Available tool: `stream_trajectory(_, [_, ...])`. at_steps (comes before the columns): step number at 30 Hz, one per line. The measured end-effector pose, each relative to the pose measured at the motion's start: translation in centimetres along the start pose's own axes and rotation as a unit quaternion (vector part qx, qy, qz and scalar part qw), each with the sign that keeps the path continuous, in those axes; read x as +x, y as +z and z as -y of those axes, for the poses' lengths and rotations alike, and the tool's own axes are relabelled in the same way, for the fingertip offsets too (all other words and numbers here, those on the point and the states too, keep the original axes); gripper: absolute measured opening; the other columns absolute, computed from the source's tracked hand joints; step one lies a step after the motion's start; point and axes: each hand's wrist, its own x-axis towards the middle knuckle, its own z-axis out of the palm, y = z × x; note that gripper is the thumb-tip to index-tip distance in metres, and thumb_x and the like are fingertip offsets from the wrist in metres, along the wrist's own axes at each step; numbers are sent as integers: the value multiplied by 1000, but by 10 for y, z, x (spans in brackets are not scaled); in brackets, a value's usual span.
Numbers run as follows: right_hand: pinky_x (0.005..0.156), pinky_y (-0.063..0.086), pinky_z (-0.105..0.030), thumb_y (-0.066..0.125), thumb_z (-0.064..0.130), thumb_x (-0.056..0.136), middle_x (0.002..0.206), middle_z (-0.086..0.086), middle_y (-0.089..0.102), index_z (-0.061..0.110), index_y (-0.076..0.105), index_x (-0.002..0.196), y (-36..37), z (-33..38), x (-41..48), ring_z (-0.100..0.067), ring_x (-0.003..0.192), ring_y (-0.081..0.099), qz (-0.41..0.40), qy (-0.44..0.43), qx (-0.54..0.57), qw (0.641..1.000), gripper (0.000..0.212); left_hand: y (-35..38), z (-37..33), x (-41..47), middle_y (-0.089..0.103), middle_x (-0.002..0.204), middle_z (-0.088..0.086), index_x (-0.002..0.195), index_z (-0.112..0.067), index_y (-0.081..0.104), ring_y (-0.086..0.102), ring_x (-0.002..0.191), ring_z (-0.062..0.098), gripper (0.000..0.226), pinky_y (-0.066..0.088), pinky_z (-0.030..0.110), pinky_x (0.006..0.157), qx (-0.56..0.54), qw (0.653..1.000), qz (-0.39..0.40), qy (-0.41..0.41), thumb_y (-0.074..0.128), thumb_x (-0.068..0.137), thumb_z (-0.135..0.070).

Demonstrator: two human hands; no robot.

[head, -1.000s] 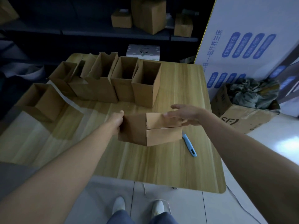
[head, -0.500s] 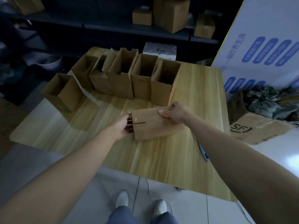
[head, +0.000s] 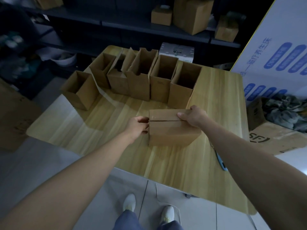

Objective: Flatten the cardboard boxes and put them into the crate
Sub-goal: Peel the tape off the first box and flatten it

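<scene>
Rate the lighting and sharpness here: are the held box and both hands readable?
Head view: dim, underexposed, shelves nearly black. Head view: the closed box, left hand and right hand gripping it are legible, their edges soft. Head view: wide-angle distortion bows the table edges; the cloth pile at right is smeared.

Matt cardboard box (head: 171, 130) — wood-grain table (head: 216, 100).

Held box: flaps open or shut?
Shut. On the box, top flaps lie flat, meeting at a thin seam; left hand and right hand hold its ends.
</scene>
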Motion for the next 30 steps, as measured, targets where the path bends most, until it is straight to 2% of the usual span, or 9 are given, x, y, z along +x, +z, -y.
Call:
stream_trajectory(3, [86,43,-36,55,56,88,137,-15,48,9,35,143,1,-3,3,-34,121,50,4,8,-3,1000,76,2,-3,4,65,103,5,108,-13,60,63,93,21,31,52,38,88,3,1000,4,1,50,89,8])
stream_trajectory(7, [86,45,-38,57,58,85,136,-13,49,12,35,143,2,-8,4,-33,120,51,0,14,9,1000,77,1,-1,9,64,93,3,105,-9,60,61,78,13,28,53,31,80,11,1000,11,-1,55,86,10])
stream_trajectory(11, [78,43,-36,57,60,84,133,-12,51,12,38,141,1,-9,4,-32,117,53,0,12,-6,1000,77,-1,-5,12,60,82,5,100,-10,59,59,77,18,29,53,32,80,24,1000,16,0,56,84,14])
stream_trajectory(14, [80,45,-36,56,60,85,131,-12,52,10,40,139,0,-9,3,-32,116,53,6,12,-21,1000,75,-1,-6,12,61,84,7,96,-11,59,59,81,21,26,53,32,79,29,999,14,-1,57,85,12])
stream_trajectory(16, [82,49,-38,54,50,91,126,-13,55,8,45,136,-5,-10,3,-31,111,56,33,11,-12,999,63,1,-7,9,61,89,4,103,-10,59,59,81,18,25,53,28,74,15,1000,5,2,52,89,10])
stream_trajectory(19, [71,54,-36,50,21,98,112,-14,58,9,53,131,-18,-16,1,-29,92,61,101,24,81,991,35,1,-12,5,64,100,3,111,-14,60,59,80,10,29,49,21,65,2,1000,-1,2,47,93,5])
stream_trajectory(23, [67,55,-37,56,13,95,111,-19,58,9,51,135,-22,-23,-1,-31,82,62,120,36,137,983,40,-5,-20,4,66,111,6,116,-7,62,63,100,23,28,48,34,85,33,999,40,-9,54,95,-23])
stream_trajectory(26, [64,54,-37,58,12,94,112,-23,59,3,50,133,-20,-22,-4,-31,80,62,122,39,152,980,41,-1,-26,3,60,113,6,128,-2,53,58,101,20,40,48,32,90,79,997,16,2,62,90,-12])
stream_trajectory(30, [74,59,-40,65,20,89,99,-24,66,-9,55,116,-17,-29,-4,-32,78,69,99,61,178,977,41,1,-27,7,61,124,11,125,-2,57,59,108,24,46,47,38,99,103,994,-45,-8,71,82,-8])
